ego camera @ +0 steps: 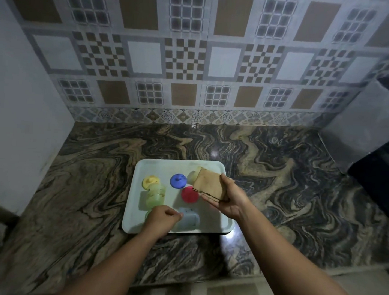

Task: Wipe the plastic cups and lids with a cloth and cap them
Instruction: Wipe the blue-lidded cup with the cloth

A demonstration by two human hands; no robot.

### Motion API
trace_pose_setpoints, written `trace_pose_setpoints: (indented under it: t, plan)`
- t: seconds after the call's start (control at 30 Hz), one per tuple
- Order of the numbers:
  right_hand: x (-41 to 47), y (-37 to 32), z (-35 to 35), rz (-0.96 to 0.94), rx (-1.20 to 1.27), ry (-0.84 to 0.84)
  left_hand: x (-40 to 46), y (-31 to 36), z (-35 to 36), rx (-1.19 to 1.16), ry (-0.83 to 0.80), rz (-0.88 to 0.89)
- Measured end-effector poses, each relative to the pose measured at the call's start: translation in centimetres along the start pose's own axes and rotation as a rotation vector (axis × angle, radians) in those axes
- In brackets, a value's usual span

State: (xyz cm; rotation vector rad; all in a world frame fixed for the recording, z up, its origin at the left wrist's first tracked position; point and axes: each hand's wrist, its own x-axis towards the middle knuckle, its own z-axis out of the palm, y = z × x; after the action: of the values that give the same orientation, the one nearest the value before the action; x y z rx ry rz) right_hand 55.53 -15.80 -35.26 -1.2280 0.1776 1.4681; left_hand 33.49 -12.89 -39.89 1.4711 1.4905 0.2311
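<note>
The plastic cups lie on a pale tray [224, 224] that stands on the marbled table [277, 173], and none of them has a lid on it, so I judge that the task is only at its start: all the wiping and all the capping are left to do. I count three lids, each lying loose on the tray: a yellow lid [150, 181], a blue lid [178, 180] and a red lid [189, 194]. The cups are harder to count. A greenish cup [154, 195] lies on its side just beside the yellow lid, a pale blue cup [189, 220] lies near the front edge of the tray, and a cream cup [193, 176] shows partly behind the cloth. Under the left hand there is a small green shape that may be one more cup, but I cannot tell. The right hand [229, 199] holds a folded brown cloth [209, 184] above the right part of the tray, with the thumb on top and the fingers below, so its grip is clamped on the cloth. The left hand [161, 219] is low over the front of the tray, its fingers curled and close to the rim of the pale blue cup; whether its grip already has the cup I cannot tell.
</note>
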Motion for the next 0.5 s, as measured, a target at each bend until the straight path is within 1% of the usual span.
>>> trace_pose_setpoints:
  t: [0.07, 0.2, 0.3, 0.43, 0.5]
  plan:
    - [-0.6, -0.3, 0.1, 0.011, -0.007, -0.027, -0.2, 0.0, 0.3, -0.053, 0.005, -0.006]
    - [-1.7, -0.8, 0.1, -0.011, -0.021, -0.056, -0.9, 0.3, 0.5, -0.076, 0.027, 0.017]
    - [-2.1, -0.8, -0.4, -0.1, -0.118, -0.083, -1.6, 0.4, 0.3, -0.117, 0.066, 0.024]
    - [-2.5, -0.3, -0.2, -0.267, -0.304, 0.003, -2.7, 0.3, -0.8, -0.307, 0.097, 0.051]
    - [-2.8, 0.2, 0.8, -0.347, -0.441, 0.005, -3.3, 0.4, -1.8, -0.388, 0.128, 0.052]
